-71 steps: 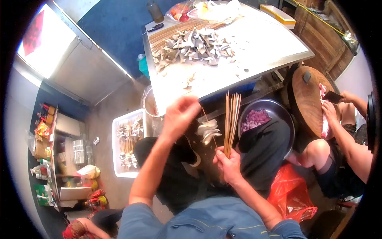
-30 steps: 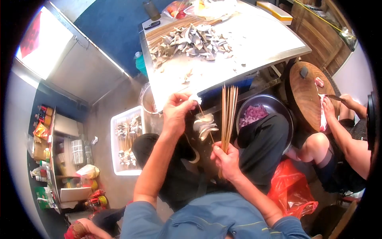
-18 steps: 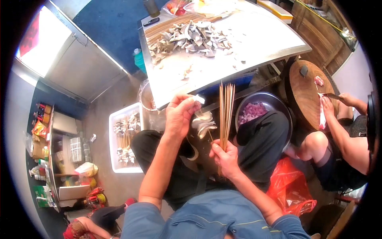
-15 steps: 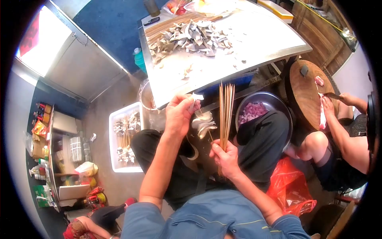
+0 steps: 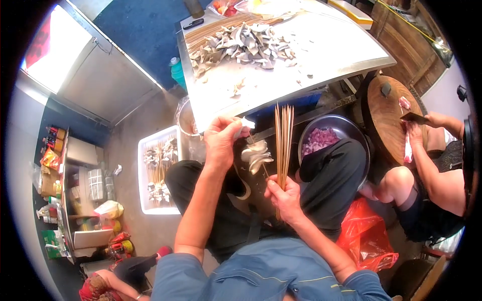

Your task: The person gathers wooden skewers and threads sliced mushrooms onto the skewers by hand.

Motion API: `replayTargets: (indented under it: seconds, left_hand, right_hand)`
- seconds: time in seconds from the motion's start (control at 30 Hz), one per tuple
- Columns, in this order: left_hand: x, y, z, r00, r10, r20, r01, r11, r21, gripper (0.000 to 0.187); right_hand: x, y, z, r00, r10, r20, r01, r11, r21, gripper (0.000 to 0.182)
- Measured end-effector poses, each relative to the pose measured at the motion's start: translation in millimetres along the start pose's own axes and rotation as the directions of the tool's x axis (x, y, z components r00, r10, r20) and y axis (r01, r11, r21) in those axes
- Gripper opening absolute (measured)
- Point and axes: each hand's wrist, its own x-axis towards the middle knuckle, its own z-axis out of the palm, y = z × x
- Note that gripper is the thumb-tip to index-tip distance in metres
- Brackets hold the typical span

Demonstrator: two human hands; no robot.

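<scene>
Between the fingertips of my left hand point(image 5: 221, 139) is a pale slice point(image 5: 246, 124), at the upper tip of a skewer. Several folded grey-white slices point(image 5: 257, 155) are threaded on that skewer lower down. My right hand point(image 5: 284, 196) grips the skewer's lower end together with an upright bundle of bare wooden skewers point(image 5: 284, 145). On the metal-edged table point(image 5: 321, 60) ahead lies a heap of similar slices point(image 5: 246, 45), beside more bare skewers point(image 5: 216, 31). A white tray point(image 5: 144, 193) at the left holds loaded skewers point(image 5: 159, 163).
A metal bowl point(image 5: 351, 131) of chopped purple pieces point(image 5: 320, 140) sits beyond my right knee. At the right, another person's hands point(image 5: 415, 131) work with a cleaver point(image 5: 414, 118) on a round wooden block point(image 5: 384, 108). A red bag point(image 5: 364, 236) lies below. Another person point(image 5: 118, 281) is at the lower left.
My left hand has shifted slightly, and the pale slice now sits closer to the skewer's tip. At the right, the co-worker's cleaver has turned. The view has moved a little.
</scene>
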Motion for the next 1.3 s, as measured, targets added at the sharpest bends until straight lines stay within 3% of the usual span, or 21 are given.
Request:
replayTargets:
  seconds: [0.17,0.3,0.47,0.53,0.6,0.67,0.7,0.73,0.77,0.8,0.83,0.93,0.97,1.03,1.2,1.27,1.3]
  left_hand:
    - [2,6,-2,0.998,-0.055,-0.021,0.058,0.978,0.202,0.01]
    - [-4,2,-1,1.0,-0.023,0.001,0.022,0.973,0.23,0.01]
    - [-20,-4,0,0.983,-0.11,0.147,0.037,0.903,0.427,0.008]
    - [-16,-2,-2,0.974,-0.117,0.193,0.033,0.919,0.392,0.007]
    - [-9,17,2,0.976,-0.169,0.138,0.07,0.842,0.535,0.007]
    - [18,32,-5,0.987,0.089,0.132,-0.157,0.683,0.714,0.009]
    - [34,44,-5,0.983,0.178,0.041,-0.149,0.652,0.744,0.009]
    - [67,43,-22,0.898,0.426,0.105,-0.324,0.481,0.814,0.012]
    - [91,51,-31,0.826,0.537,0.173,-0.409,0.359,0.839,0.013]
    - [115,56,-40,0.824,0.552,0.126,-0.368,0.352,0.861,0.016]
    - [137,61,-48,0.802,0.582,0.131,-0.331,0.252,0.909,0.02]
    - [186,61,-65,0.759,0.599,0.256,-0.313,-0.009,0.95,0.022]
    - [193,62,-66,0.759,0.597,0.26,-0.318,-0.009,0.948,0.022]
    - [204,62,-67,0.853,0.465,0.237,-0.25,-0.034,0.968,0.021]
    - [195,66,-60,0.832,0.514,0.207,-0.275,0.058,0.96,0.018]
    - [171,70,-48,0.928,0.366,0.069,-0.266,0.521,0.811,0.014]
    - [155,71,-39,0.954,0.294,0.062,-0.251,0.667,0.701,0.01]
  right_hand:
    - [-1,0,1,1.0,0.005,0.01,-0.005,1.0,0.002,0.012]
    - [-1,2,0,1.0,0.003,0.007,-0.003,1.0,0.002,0.012]
    - [-2,3,-2,0.999,0.014,-0.04,-0.014,1.0,0.01,0.014]
    - [-2,2,-3,0.999,0.014,-0.041,-0.014,1.0,0.014,0.013]
    - [2,-2,-3,0.999,0.016,-0.043,-0.015,1.0,0.019,0.013]
    - [6,-5,-2,0.999,0.01,-0.047,-0.01,1.0,-0.008,0.013]
    - [9,-4,-2,0.999,0.008,-0.043,-0.009,1.0,-0.007,0.013]
    - [11,-3,-1,0.999,0.002,-0.047,-0.002,1.0,-0.003,0.012]
    - [13,-2,-1,0.999,-0.003,-0.052,0.003,1.0,0.0,0.012]
    - [13,-3,-1,0.999,-0.004,-0.05,0.004,1.0,0.0,0.012]
    - [11,-3,0,0.999,0.013,-0.052,-0.013,1.0,-0.012,0.012]
    - [10,0,-2,0.998,0.033,-0.062,-0.034,0.999,-0.021,0.012]
    - [10,1,-2,0.997,0.04,-0.064,-0.041,0.999,-0.019,0.012]
    - [11,1,-3,0.996,0.042,-0.075,-0.044,0.999,-0.024,0.012]
    - [10,-6,-6,0.994,0.052,-0.092,-0.055,0.998,-0.034,0.012]
    - [10,-8,-6,0.996,0.068,-0.065,-0.069,0.998,-0.007,0.015]
    - [11,-7,-6,0.995,0.069,-0.065,-0.07,0.998,-0.006,0.015]
